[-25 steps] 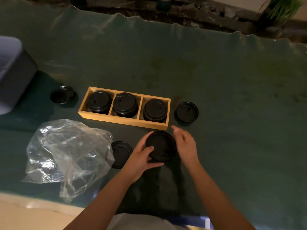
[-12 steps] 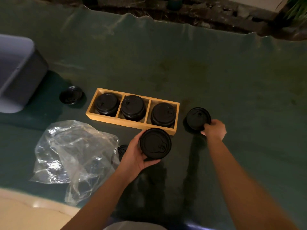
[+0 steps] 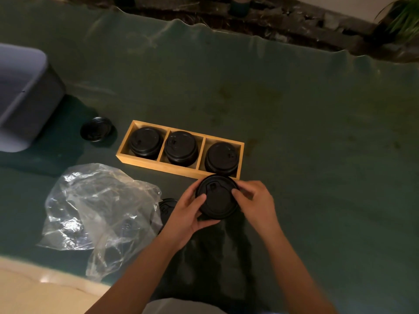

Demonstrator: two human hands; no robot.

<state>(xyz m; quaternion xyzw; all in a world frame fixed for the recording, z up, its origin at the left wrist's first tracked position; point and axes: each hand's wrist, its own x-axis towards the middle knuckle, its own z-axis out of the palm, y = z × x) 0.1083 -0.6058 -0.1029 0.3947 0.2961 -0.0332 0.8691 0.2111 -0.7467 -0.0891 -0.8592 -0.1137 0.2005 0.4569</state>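
A black cup lid (image 3: pixel 216 198) is held just in front of the wooden tray (image 3: pixel 176 171), above the green table cover. My left hand (image 3: pixel 187 215) grips its left rim with the thumb on top. My right hand (image 3: pixel 257 203) pinches its right rim. I cannot tell whether one lid or a small stack is held. The tray has three compartments, each holding a stack of black lids: left stack (image 3: pixel 146 141), middle stack (image 3: pixel 180 147), right stack (image 3: pixel 222 158).
A loose black lid (image 3: pixel 96 132) lies left of the tray. Another lid (image 3: pixel 167 207) lies partly under a crumpled clear plastic bag (image 3: pixel 102 211). A grey bin (image 3: pixel 22 94) stands at the far left. The table's near edge runs along the lower left.
My right hand reached to the lid lying right of the tray, took it, and came back to the lid in my left hand. That spot beside the tray is now bare.
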